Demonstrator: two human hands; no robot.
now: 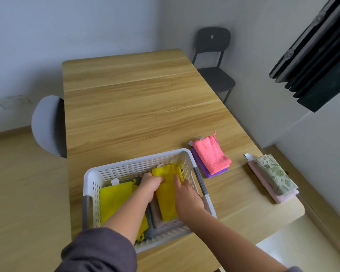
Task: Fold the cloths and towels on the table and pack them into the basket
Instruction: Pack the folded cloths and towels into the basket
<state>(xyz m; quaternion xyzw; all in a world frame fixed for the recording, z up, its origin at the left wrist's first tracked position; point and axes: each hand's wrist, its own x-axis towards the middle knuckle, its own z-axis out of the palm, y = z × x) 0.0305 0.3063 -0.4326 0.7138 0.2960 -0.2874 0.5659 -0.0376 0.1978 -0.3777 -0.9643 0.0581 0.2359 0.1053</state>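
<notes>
Head view, fingers: my left fingers [158,179] curl round the folded yellow cloth [167,197]; my right fingers [176,178] lie nearly straight against its other side.
Why: I judge this two-sided hold protects the fold.
Cloth: narrow, tidy, in the basket [137,160], over a beige cloth [155,213].
Basket: at the table [135,107] near edge.
Waiting: pink-on-purple stack [212,156] and green-on-pink stack [273,177], toward the right edge.
</notes>
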